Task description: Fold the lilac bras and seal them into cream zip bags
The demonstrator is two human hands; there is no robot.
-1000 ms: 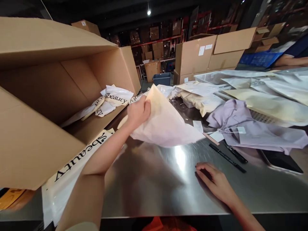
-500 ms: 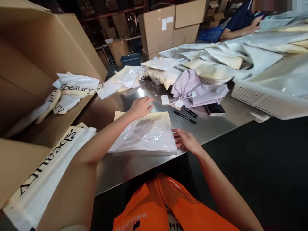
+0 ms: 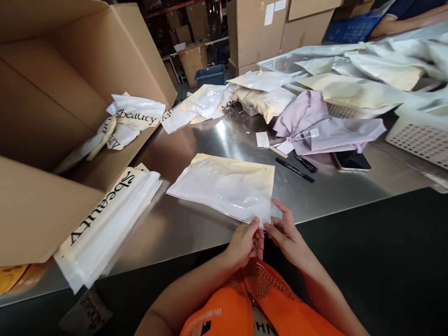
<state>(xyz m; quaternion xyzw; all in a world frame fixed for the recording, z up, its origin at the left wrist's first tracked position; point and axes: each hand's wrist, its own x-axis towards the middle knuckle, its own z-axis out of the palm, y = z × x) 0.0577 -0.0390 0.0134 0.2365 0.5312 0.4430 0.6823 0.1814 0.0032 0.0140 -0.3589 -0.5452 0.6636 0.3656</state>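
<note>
A flat white plastic garment bag with a cream upper strip lies on the steel table in front of me. At its near right corner, my left hand is closed, the thumb on top of the bag's edge and the fingers curled below. My right hand pinches the same corner from the right, its index finger along the side edge. Beyond the bag are a black marker pen, a second black pen and a lilac garment with white tags.
A large open cardboard box stands on the left with printed bags in it. Beside it lies a stack of bags lettered "beauty". On the right are a phone and a white basket under more bags. A co-worker's arm shows at upper right.
My left hand has come from the bag's far edge to its near right corner. My right hand has closed on that corner. The bag now lies turned slightly, and the view has shifted.
</note>
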